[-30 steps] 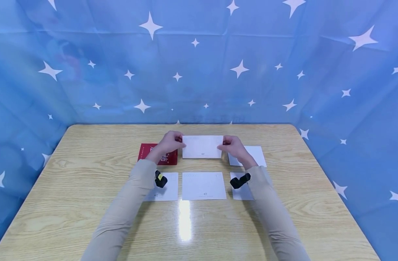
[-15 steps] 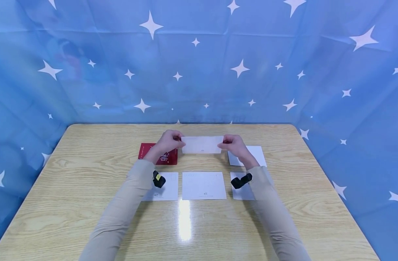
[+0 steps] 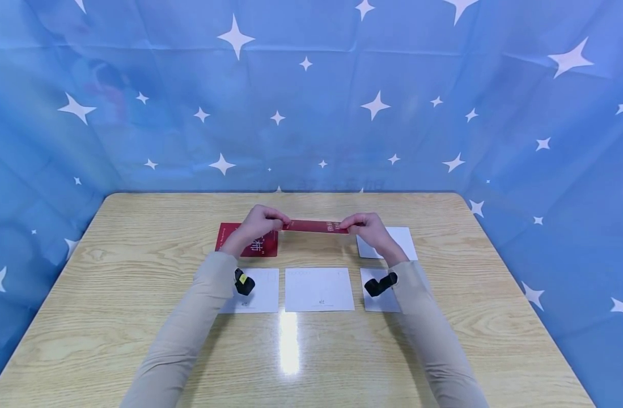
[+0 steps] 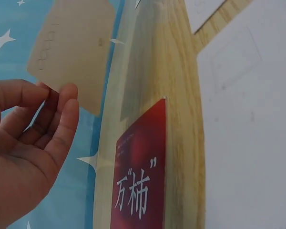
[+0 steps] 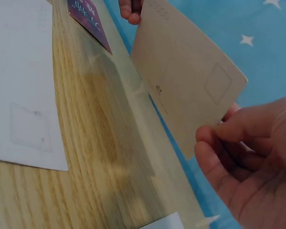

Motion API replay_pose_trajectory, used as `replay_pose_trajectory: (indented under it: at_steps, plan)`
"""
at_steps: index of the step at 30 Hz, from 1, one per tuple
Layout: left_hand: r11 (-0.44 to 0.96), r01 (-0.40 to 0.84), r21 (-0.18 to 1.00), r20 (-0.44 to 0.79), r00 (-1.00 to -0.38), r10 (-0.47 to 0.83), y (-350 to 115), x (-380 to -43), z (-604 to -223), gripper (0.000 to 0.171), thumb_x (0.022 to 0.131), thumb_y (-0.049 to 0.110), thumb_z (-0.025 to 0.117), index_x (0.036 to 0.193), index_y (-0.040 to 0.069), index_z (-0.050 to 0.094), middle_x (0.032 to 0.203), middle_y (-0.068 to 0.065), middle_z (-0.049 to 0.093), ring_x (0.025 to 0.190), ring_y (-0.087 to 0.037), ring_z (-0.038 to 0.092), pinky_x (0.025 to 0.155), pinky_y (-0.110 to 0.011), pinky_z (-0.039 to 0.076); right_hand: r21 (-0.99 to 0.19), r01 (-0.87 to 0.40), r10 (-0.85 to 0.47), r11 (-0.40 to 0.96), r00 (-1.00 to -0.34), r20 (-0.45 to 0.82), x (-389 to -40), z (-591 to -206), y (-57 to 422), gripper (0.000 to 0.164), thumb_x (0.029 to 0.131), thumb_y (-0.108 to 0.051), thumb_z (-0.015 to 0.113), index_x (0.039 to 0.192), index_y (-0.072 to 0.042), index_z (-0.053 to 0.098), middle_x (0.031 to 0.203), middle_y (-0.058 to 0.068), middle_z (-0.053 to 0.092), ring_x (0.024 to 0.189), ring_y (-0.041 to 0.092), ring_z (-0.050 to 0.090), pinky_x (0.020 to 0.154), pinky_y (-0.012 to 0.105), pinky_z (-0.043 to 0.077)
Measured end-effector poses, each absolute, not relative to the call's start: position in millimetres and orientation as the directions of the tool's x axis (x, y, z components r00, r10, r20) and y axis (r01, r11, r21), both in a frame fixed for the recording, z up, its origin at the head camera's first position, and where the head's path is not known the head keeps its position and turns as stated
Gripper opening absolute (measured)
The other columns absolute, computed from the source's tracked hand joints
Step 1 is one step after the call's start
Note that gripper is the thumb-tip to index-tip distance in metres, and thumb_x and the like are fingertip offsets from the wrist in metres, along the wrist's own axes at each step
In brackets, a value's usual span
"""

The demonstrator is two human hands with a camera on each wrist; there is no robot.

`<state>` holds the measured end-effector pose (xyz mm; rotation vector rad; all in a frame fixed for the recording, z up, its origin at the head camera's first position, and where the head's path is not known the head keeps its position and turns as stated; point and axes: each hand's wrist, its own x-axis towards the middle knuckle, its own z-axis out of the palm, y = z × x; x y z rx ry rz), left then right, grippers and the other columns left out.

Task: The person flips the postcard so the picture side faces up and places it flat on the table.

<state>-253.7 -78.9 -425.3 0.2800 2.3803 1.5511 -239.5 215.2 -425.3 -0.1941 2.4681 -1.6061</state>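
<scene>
Held above the far middle of the table is a postcard [image 3: 313, 226], its red printed face showing in the head view. My left hand [image 3: 262, 222] pinches its left end between thumb and fingers. At the other end my right hand [image 3: 367, 228] pinches it the same way. Both wrist views show the pale back of this postcard [image 5: 181, 81], with a stamp box and small print. Below my left forearm a red postcard [image 4: 143, 176] with white characters lies face up. To the right lies a white-backed postcard [image 3: 400, 242], partly behind my right wrist.
Nearer me, a row of white-backed postcards lies flat: a left one [image 3: 262, 292] and a right one [image 3: 374, 303], both partly covered by my arms, and a middle one [image 3: 318, 290]. Blue star-patterned cloth [image 3: 311, 113] hangs behind the wooden table [image 3: 311, 374].
Between my hands the postcard has tilted over: its white back faced the head camera before, and a narrow strip of its red face shows now. The cards on the table have not moved.
</scene>
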Motion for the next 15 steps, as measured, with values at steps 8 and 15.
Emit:
replay_pose_trajectory:
  at_steps: [8, 15]
  plan:
    - [0.429, 0.0, 0.903, -0.141, -0.944, 0.298, -75, -252, -431, 0.02, 0.088, 0.007, 0.064, 0.105, 0.011, 0.072, 0.111, -0.008, 0.065, 0.104, -0.022, 0.057, 0.087, -0.034, 0.05, -0.9, 0.044, -0.188, 0.433, -0.972, -0.138, -239, -429, 215, 0.022, 0.092, -0.005, 0.056, 0.11, 0.002, 0.066, 0.121, 0.018, 0.057, 0.109, 0.03, 0.051, 0.091, 0.04, 0.043]
    - [0.464, 0.004, 0.886, -0.162, -0.935, 0.316, -71, -249, -435, 0.022, 0.087, 0.005, 0.064, 0.108, 0.01, 0.072, 0.115, -0.009, 0.064, 0.11, -0.025, 0.054, 0.09, -0.036, 0.048, -0.867, 0.038, -0.185, 0.496, -0.971, -0.148, -240, -439, 217, 0.024, 0.087, -0.003, 0.063, 0.111, -0.001, 0.066, 0.115, 0.018, 0.058, 0.101, 0.028, 0.054, 0.083, 0.034, 0.046]
